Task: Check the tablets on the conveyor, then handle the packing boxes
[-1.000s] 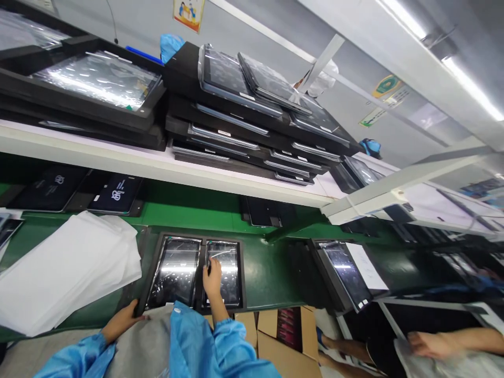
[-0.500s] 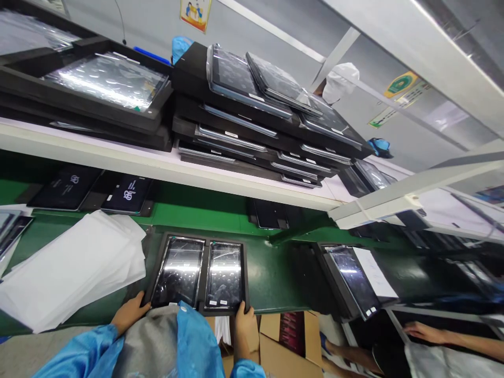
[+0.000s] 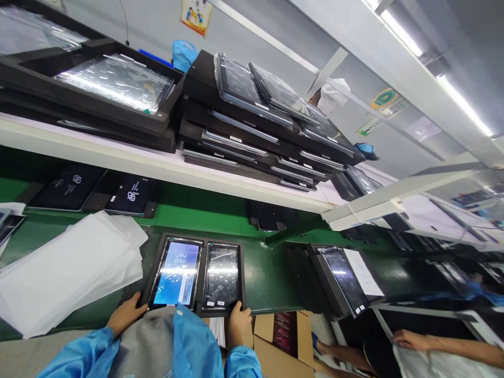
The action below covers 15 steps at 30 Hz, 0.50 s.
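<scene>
A black foam tray (image 3: 242, 273) lies at the near edge of the green bench, with two tablets side by side in its recesses. The left tablet (image 3: 177, 275) is lit, showing a blue screen with clock digits. Its neighbour, the right tablet (image 3: 221, 273), has a dark screen under glossy film and two small white labels. My left hand (image 3: 126, 315) is closed on the tray's near left corner. At the near right corner, my right hand (image 3: 240, 321) grips the edge, thumb on top. The undersides of both grips are hidden.
White sheets (image 3: 74, 273) are piled left of the tray. Another tablet (image 3: 342, 278) and a paper lie in a tray to the right. Stacked foam trays (image 3: 192, 118) fill the shelf above. An open carton (image 3: 263, 333) stands below; a co-worker's arm (image 3: 444, 346) is at right.
The left tablet's screen has gone from dark to a lit blue display. Both hands keep their hold on the tray, and the view has shifted slightly.
</scene>
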Each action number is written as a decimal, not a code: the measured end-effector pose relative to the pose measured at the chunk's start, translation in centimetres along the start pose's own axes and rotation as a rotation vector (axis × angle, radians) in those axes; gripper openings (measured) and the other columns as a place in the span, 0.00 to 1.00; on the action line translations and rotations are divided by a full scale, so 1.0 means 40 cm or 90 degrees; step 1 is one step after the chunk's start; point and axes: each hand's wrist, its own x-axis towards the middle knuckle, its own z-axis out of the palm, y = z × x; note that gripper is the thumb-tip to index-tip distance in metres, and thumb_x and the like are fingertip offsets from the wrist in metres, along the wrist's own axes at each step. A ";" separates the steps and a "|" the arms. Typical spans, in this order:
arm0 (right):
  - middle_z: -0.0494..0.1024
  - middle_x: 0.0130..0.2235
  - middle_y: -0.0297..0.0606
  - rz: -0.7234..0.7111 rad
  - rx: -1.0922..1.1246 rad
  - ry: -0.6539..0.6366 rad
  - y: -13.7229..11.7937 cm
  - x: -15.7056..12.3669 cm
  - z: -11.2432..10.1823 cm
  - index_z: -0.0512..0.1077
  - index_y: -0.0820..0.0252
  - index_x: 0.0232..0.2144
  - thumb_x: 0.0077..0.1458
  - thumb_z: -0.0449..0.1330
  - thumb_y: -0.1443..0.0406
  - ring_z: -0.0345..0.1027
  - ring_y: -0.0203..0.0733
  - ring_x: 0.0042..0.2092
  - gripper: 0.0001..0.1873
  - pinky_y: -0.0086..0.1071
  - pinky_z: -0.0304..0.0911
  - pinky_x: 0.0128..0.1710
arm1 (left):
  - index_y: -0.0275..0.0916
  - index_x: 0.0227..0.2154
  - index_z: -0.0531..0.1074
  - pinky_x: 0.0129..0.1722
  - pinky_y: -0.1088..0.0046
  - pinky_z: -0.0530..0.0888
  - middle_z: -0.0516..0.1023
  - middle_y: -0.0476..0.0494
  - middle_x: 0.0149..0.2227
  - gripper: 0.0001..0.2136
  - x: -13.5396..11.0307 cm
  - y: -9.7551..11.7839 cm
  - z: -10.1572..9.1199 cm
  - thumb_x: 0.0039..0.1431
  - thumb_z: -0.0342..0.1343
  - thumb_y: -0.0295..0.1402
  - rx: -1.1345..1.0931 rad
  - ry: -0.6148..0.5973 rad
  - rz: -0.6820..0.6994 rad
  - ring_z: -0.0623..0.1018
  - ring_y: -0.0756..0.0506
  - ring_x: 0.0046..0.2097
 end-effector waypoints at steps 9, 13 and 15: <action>0.74 0.46 0.69 -0.096 -0.041 0.070 -0.009 0.001 -0.018 0.69 0.76 0.51 0.59 0.45 0.59 0.69 0.65 0.50 0.28 0.50 0.64 0.46 | 0.23 0.59 0.57 0.59 0.59 0.65 0.71 0.21 0.57 0.36 -0.004 -0.003 -0.002 0.56 0.40 0.48 -0.031 -0.001 0.008 0.73 0.32 0.58; 0.67 0.57 0.61 -0.304 -0.038 0.111 -0.097 0.025 -0.029 0.67 0.72 0.56 0.60 0.45 0.62 0.61 0.58 0.59 0.27 0.42 0.54 0.60 | 0.21 0.60 0.54 0.58 0.59 0.65 0.70 0.21 0.58 0.38 -0.004 -0.006 -0.001 0.55 0.40 0.49 -0.029 -0.005 0.002 0.73 0.33 0.58; 0.63 0.62 0.57 -0.360 -0.054 0.070 -0.167 0.047 -0.033 0.68 0.68 0.57 0.61 0.45 0.62 0.55 0.55 0.63 0.27 0.41 0.49 0.63 | 0.21 0.60 0.54 0.59 0.60 0.64 0.70 0.21 0.59 0.38 -0.004 -0.007 -0.002 0.55 0.40 0.49 -0.024 -0.011 0.006 0.72 0.33 0.58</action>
